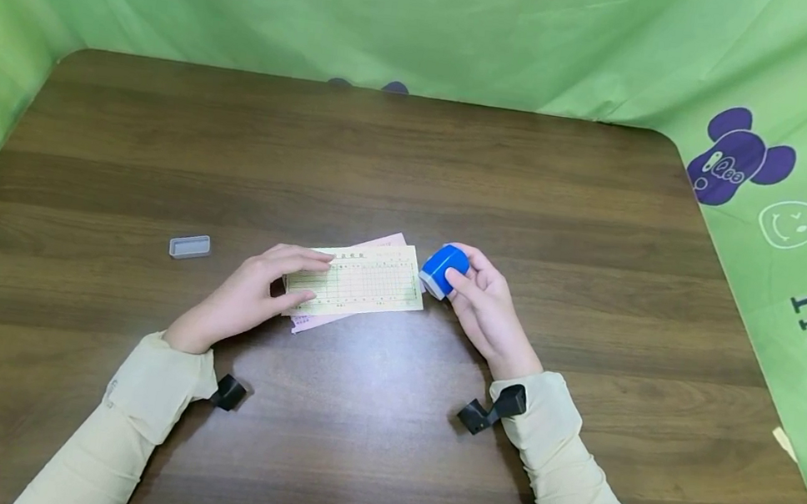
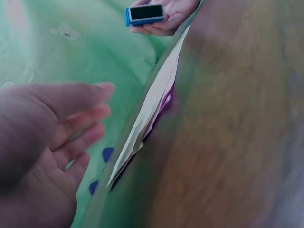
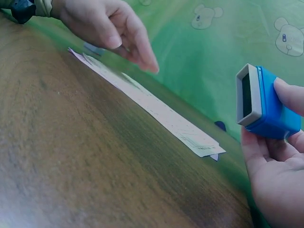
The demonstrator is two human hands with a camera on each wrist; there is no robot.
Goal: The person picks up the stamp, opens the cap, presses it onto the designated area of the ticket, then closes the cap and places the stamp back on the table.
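My right hand point(image 1: 484, 311) grips a blue self-inking stamp point(image 1: 444, 269) between thumb and fingers, just right of the papers. In the right wrist view the dark face of the stamp point(image 3: 276, 104) points left inside its pale frame. A cream form with a green printed grid point(image 1: 362, 281) lies on a pink sheet point(image 1: 315, 324), which sticks out at the top and lower left. Over the form's left end is my left hand point(image 1: 247, 293), fingers extended; both wrist views show it slightly above the paper, holding nothing.
A small grey-blue rectangular cap point(image 1: 189, 247), hollow side up, lies left of my left hand on the brown wooden table point(image 1: 364, 449). Green printed cloth point(image 1: 432, 20) hangs behind and beside the table. A small pale piece point(image 1: 785, 443) sits at the right edge.
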